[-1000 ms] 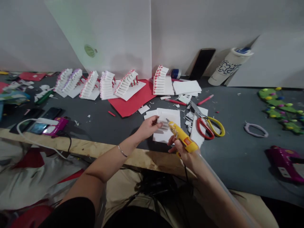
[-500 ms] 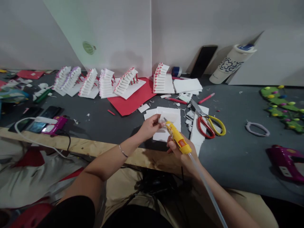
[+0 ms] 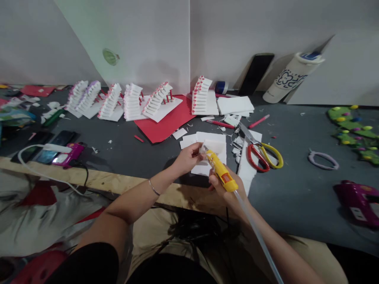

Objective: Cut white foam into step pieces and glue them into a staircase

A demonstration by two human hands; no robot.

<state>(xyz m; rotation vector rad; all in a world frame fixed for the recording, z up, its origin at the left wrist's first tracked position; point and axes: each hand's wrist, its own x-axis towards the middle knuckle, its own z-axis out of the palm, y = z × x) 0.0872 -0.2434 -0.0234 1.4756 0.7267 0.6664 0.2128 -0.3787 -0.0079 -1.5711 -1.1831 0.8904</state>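
Note:
My left hand [image 3: 189, 158] is closed, pinching a small white piece [image 3: 203, 148] between thumb and fingertips above a stack of white foam sheets [image 3: 220, 154]. My right hand [image 3: 218, 185] is wrapped round a yellow hot glue gun [image 3: 221, 169], with a long clear glue stick [image 3: 257, 223] trailing from its back end. The gun's nozzle is at the white piece, close to my left fingertips; whether it touches cannot be made out. Scissors [image 3: 260, 154] with one red and one yellow handle lie right of the stack, over a white strip [image 3: 247, 167].
Along the wall stand several white stepped models [image 3: 158, 100] with red or purple dots, some over a red sheet [image 3: 173, 120]. Behind are a phone [image 3: 257, 74] and a tumbler [image 3: 291, 79]. White scraps, pens and a purple power block [image 3: 358, 201] lie about.
The white piece in my left hand appears more tilted up toward the nozzle. Both hands otherwise keep nearly the same place, and the view has shifted slightly.

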